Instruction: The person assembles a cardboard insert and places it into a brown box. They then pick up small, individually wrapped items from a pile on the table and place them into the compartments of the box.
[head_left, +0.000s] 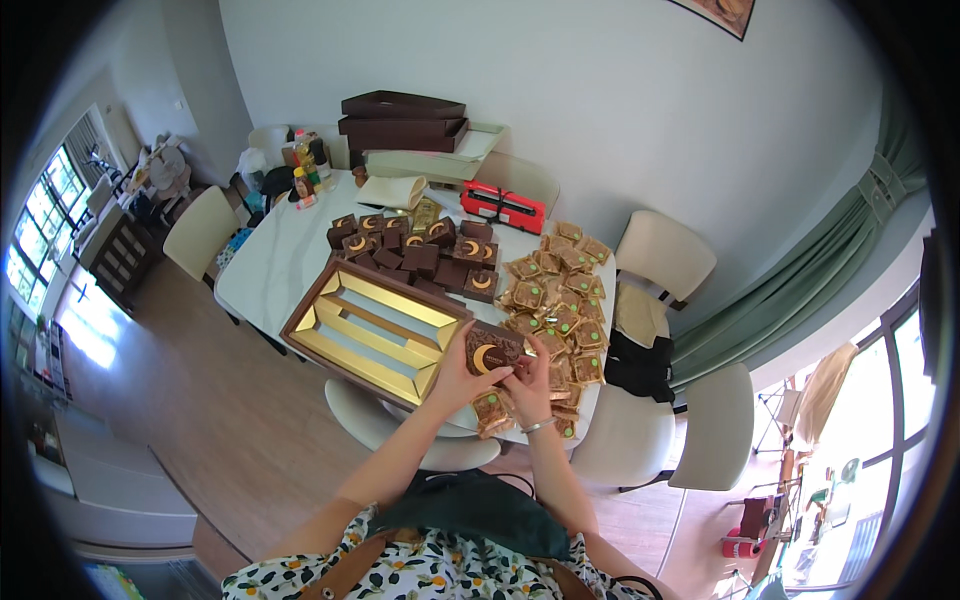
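Both of my hands hold one small brown box printed with a gold crescent moon (491, 351). My left hand (459, 375) grips its left side and lower edge, and my right hand (529, 382) has its lower right corner. To the left lies a large brown gift tray with gold dividers (367, 336). Beyond the tray are several small brown moon boxes (420, 259) in a heap. Wrapped pastries in gold trays (566, 300) cover the table's right end. One wrapped pastry (491, 409) lies just below my hands.
The white marble-look table (259, 262) has chairs around it. A red tool-like case (502, 207) lies near the far edge, beside a folded cream cloth (391, 192). Bottles (304, 157) stand at the far left corner. Large dark brown boxes (405, 124) are stacked behind the table.
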